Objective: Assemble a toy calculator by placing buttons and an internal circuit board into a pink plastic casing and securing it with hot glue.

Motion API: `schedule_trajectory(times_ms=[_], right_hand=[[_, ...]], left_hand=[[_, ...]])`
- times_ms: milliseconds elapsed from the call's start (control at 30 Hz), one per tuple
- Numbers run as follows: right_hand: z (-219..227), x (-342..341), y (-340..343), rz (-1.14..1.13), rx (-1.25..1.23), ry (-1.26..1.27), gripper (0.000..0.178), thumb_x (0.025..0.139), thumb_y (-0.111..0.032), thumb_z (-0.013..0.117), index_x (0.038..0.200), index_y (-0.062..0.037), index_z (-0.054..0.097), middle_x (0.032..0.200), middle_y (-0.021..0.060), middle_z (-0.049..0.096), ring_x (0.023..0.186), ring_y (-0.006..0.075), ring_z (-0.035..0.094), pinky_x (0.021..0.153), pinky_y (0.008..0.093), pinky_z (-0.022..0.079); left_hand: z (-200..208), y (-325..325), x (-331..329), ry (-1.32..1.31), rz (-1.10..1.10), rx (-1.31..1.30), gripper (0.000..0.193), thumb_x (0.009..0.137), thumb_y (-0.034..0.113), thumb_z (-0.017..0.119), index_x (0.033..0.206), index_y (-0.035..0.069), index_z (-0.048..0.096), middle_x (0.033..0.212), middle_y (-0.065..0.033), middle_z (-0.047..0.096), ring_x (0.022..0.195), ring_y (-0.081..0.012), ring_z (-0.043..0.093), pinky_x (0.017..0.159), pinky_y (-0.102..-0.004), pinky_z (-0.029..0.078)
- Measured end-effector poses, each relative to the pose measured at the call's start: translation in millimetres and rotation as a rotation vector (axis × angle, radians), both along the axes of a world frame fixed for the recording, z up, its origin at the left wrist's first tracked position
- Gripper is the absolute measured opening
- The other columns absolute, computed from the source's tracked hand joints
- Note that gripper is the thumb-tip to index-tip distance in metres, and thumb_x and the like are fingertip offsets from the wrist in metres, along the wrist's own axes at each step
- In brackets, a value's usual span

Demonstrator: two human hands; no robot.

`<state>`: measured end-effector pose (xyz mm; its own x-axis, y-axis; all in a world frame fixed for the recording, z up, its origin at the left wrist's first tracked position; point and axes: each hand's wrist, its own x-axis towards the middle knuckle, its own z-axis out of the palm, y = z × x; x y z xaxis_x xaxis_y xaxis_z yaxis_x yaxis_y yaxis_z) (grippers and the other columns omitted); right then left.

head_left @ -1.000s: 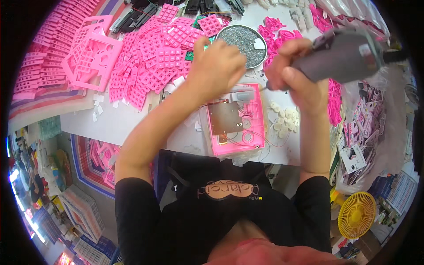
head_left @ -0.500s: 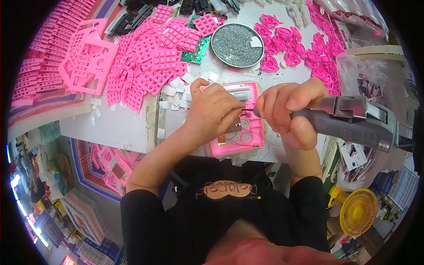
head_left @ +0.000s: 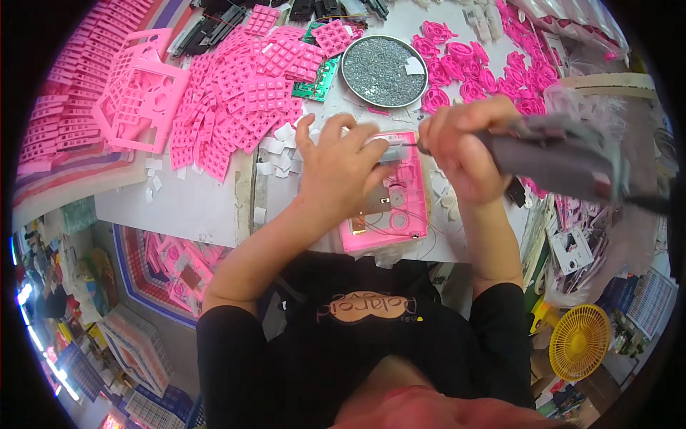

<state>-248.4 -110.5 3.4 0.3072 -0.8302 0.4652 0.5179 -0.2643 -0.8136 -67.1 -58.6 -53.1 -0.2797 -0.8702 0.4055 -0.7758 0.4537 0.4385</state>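
A pink plastic casing (head_left: 410, 191) lies on the table in front of me, with thin wires, a brown plate (head_left: 376, 203) and a grey part (head_left: 393, 153) in it. My left hand (head_left: 341, 163) is over the casing's left side, its fingers spread and apparently empty. Whether its fingertips touch the grey part I cannot tell. My right hand (head_left: 468, 146) grips a grey electric screwdriver (head_left: 550, 161), blurred by motion. The screwdriver's thin bit points left, over the upper part of the casing; I cannot tell whether it touches anything.
A round tray of small screws (head_left: 384, 71) stands beyond the casing. Pink keypads (head_left: 264, 93) are heaped to its left, pink ring-shaped parts (head_left: 468, 68) to its right. White paper bits (head_left: 282, 154) lie left of my left hand. A yellow fan (head_left: 579, 343) stands lower right.
My left hand has shifted up and its fingers have spread from a bunched pose. My right hand has carried the screwdriver's bit upward from the casing's middle toward its top.
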Motion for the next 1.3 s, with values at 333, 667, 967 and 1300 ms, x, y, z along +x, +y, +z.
schedule_trajectory(times_ms=[333,667,967,1300], right_hand=[[-42.6,9.3,-17.7,-0.146,-0.157,0.342,0.018,0.094,-0.009,0.066,0.099,-0.0058,0.049,0.068,0.0053,0.054,0.058,0.0124,0.049,0.059,0.0317,0.044],[-11.0,-2.7,-44.8,0.235,0.192,0.256,0.041,0.088,-0.015,0.075,0.123,-0.0022,0.059,0.102,0.0072,0.066,0.089,0.0129,0.063,0.081,0.0278,0.05],[-59.2,-211.7,-156.7,-0.784,-0.123,1.611,0.035,0.09,-0.038,0.068,0.111,-0.0102,0.076,0.097,0.0133,0.076,0.094,0.0309,0.072,0.085,0.0437,0.055],[-15.4,-173.8,-70.7,-0.561,0.011,1.458,0.016,0.089,-0.02,0.07,0.093,-0.0047,0.073,0.083,0.0119,0.072,0.076,0.0264,0.069,0.069,0.0394,0.052]], left_hand=[[-9.1,-2.0,3.5,-0.032,-0.037,0.069,0.035,0.074,0.025,0.081,0.106,0.016,0.069,0.113,0.0043,0.065,0.112,-0.021,0.056,0.107,-0.0588,0.022],[-8.2,-15.6,11.0,0.079,-0.166,0.274,0.033,0.08,0.012,0.077,0.109,0.007,0.065,0.118,-0.0096,0.066,0.116,-0.0306,0.062,0.109,-0.0598,0.035],[92.4,90.9,181.0,0.362,0.128,0.492,0.046,0.08,0.0,0.066,0.125,0.0,0.058,0.134,-0.0135,0.056,0.126,-0.0265,0.054,0.11,-0.0407,0.041],[50.2,240.1,310.4,-0.538,0.567,0.892,0.041,0.08,0.014,0.076,0.119,0.006,0.067,0.115,-0.0181,0.067,0.111,-0.0386,0.062,0.096,-0.0465,0.049]])
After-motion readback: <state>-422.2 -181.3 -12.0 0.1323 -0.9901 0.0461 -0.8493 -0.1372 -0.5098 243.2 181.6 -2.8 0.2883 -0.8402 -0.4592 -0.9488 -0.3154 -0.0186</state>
